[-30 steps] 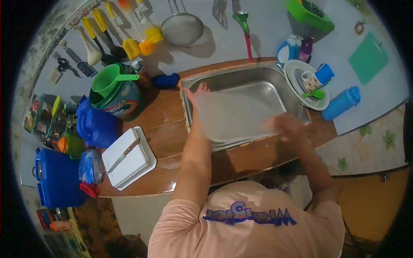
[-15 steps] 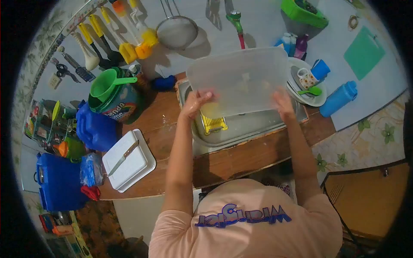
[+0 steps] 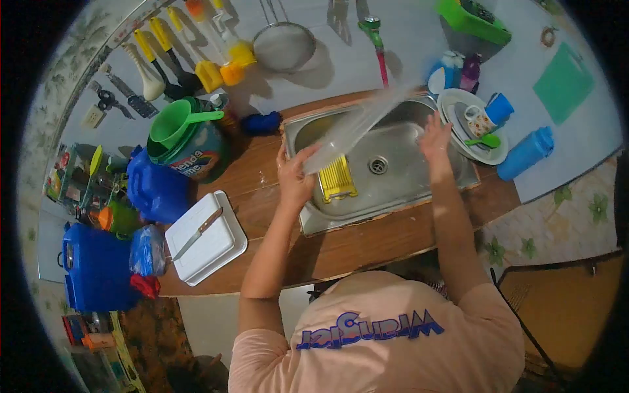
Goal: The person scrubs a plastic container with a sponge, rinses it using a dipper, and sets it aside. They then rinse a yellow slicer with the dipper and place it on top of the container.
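Note:
My left hand [image 3: 296,177] grips the near end of a translucent rectangular plastic lid [image 3: 357,128]. The lid is tilted almost edge-on above the sink [image 3: 400,187], and its far end is smeared by motion. My right hand [image 3: 434,139] is off the lid, fingers spread, over the sink's right side near the stacked plates [image 3: 458,131]. A yellow slotted rack [image 3: 337,178] lies inside the sink at the left, below the lid.
A knife [image 3: 198,234] rests on an upturned white tray [image 3: 226,252] on the left counter. Behind it stand a blue jug [image 3: 157,190] and a bucket [image 3: 196,160] with a green dipper [image 3: 173,124]. A blue bottle [image 3: 526,154] stands at the right.
My right hand has let go of the lid and opened. The lid has turned from facing me broadside to nearly edge-on, held by my left hand alone.

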The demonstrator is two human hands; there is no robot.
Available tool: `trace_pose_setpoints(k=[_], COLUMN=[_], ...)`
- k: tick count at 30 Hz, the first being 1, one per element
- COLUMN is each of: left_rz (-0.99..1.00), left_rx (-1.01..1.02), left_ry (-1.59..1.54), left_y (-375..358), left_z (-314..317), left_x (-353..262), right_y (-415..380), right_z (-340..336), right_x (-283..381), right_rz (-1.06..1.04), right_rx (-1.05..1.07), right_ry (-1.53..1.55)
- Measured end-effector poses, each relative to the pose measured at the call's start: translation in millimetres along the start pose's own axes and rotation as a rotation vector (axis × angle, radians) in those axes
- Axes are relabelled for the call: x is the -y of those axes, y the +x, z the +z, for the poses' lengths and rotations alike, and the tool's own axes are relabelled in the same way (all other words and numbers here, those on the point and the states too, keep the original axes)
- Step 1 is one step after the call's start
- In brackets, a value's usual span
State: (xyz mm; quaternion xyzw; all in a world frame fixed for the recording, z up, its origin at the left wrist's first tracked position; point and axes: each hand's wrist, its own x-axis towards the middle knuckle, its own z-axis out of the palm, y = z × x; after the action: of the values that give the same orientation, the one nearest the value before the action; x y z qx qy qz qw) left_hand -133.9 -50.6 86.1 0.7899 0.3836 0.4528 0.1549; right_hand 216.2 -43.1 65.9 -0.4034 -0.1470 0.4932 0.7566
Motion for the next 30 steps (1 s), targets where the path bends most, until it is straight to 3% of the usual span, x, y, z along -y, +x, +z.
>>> trace_pose_setpoints(k=[1, 2, 3, 4, 5, 6, 8, 10, 11, 14, 15, 18, 21, 23, 24, 27, 29, 30], left_rz=[-0.025, 0.082, 0.187, 0.291, 0.260, 0.230, 0.148, 0.046, 0.121, 0.255, 0.171, -0.132, -0.598, -0.777, -0.809, -0.955, -1.018, -1.012], left_rx=[-0.134, 0.006, 0.148, 0.290, 0.265, 0.240, 0.096, -0.148, -0.157, 0.538, 0.433, 0.204, 0.020, -0.029, -0.055, -0.227, -0.404, -0.371], left_ry=[0.028, 0.062, 0.096, 0.128, 0.100, 0.070, 0.084, 0.173, 0.243, 0.070, 0.064, -0.049, -0.480, -0.519, -0.533, -0.637, -0.454, -0.320], left_y=[-2, -9, -19, -26, -29, -31, -31, -29, -39, -54, -55, -62, -80, -87, -101, -148, -173, -193], left_z=[4, 6, 9, 7, 1, -5, -20, -33, -26, -28, -37, -85, -139, -182, -200, -251, -276, -296], left_x=[-8, -9, -6, -4, -5, -6, -8, -9, -3, -11, -12, 4, 20, 6, 14, 36, 56, 80], right_y=[29, 42, 46, 51, 46, 42, 44, 45, 44, 15, 26, -12, -42, -70, -82, -113, -138, -154], right_z=[-28, -33, -37, -45, -42, -40, -40, -36, -31, 15, 7, 37, 60, 80, 89, 118, 149, 170], right_x=[-10, -15, -20, -26, -29, -29, -26, -20, -19, -37, -48, -38, -62, -83, -95, -143, -168, -175], right_rz=[-0.018, -0.002, -0.053, -0.049, -0.050, -0.038, -0.043, -0.061, -0.063, 0.066, 0.031, 0.219, 0.445, 0.475, 0.464, 0.691, 0.702, 0.674], right_rx=[-0.055, -0.119, -0.153, -0.169, -0.167, -0.165, -0.170, -0.203, -0.289, 0.004, 0.032, 0.469, 0.744, 0.926, 1.037, 1.165, 1.235, 1.268], right_ry=[0.007, -0.932, -1.232, -0.886, -0.144, 0.085, 0.142, 0.130, 0.110, 0.098, -0.095, -0.373, -0.561, -0.737, -0.838, -0.884, -0.863, -0.870])
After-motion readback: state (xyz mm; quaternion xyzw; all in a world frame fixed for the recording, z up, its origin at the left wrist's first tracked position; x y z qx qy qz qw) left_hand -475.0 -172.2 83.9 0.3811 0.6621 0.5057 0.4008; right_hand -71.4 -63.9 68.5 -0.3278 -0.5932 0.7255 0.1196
